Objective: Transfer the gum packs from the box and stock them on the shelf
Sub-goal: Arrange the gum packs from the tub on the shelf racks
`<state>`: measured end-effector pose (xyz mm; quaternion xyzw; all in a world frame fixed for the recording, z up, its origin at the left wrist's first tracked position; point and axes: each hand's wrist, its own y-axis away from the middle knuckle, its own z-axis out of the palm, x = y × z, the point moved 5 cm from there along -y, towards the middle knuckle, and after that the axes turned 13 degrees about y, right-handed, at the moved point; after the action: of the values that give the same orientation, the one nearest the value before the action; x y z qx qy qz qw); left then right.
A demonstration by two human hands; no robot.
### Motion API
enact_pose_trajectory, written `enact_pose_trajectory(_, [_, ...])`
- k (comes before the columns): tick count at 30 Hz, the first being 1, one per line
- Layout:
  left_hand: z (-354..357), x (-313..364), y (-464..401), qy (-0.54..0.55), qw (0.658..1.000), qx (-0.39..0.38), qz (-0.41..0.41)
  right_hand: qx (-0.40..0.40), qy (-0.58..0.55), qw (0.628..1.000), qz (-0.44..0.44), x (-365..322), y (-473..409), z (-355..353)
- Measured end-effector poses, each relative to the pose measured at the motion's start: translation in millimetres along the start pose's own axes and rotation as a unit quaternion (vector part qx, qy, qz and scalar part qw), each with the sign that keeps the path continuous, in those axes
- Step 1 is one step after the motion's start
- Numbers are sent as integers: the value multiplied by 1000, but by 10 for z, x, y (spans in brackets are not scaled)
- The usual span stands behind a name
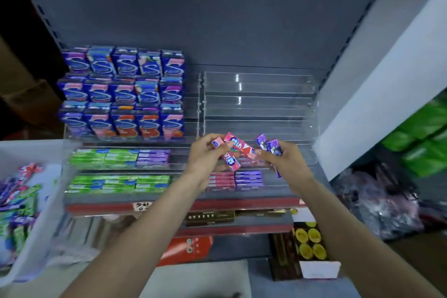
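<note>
Pink gum packs [238,146], fanned and askew, pinched in left hand [205,155] above acrylic tiered rack [256,109] on shelf [183,205]. Purple gum packs [271,146] clasped in right hand [283,159], fingers curled round them. Both hands close together, fingertips nearly meeting over the pink packs. Step in hand, by the look: sorting flavours mid-air before placing. Below: short pink row [221,180] and purple row [249,179] in lowest right tier; upper right tiers bare. Left side: green packs [116,181], blue S-logo boxes [123,94]. White box [36,213] far left, loose mixed packs inside. Next: square up the pink packs, slot flat onto matching row.
</note>
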<state>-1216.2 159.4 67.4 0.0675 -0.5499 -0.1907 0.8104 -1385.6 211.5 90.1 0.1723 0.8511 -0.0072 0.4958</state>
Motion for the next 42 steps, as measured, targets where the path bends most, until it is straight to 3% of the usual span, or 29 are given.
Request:
enact_pose_trajectory(4, [221,-180,-118,-61,998,-4,-5,26,30,999,10,245,-137,-259])
enact_pose_trajectory(6, [230,-194,-168,-170,984,-2,50,41,52,998,19,372,-234,-374])
enact_pose_trajectory(9, [206,-198,-219,-404,906,-2,124,71,86,994,23,538,-369,-524])
enact_pose_trajectory(15, [280,-236,-246,-609,777,-34,154,72,195,978,3,685,-588,-509])
enact_pose_trajectory(19, [290,-232,-287,-664,730,-53,153,71,257,963,-26,675,-655,-400])
enact_pose_trajectory(24, [276,-244,-305,-697,701,-67,136,95,263,959,-47,708,-656,-346])
enact_pose_trajectory(28, [253,-249,-316,-695,704,-68,132,95,284,952,-63,734,-654,-333])
enact_pose_trajectory(34, [252,-255,-312,-679,717,-68,144,27,301,951,-64,676,-688,-134])
enact_pose_trajectory(40, [200,-259,-315,-556,818,-35,147,3,296,955,-32,738,-656,-218])
enact_pose_trajectory(42, [176,-271,-331,-536,832,-28,139,-22,310,950,-35,698,-670,-160])
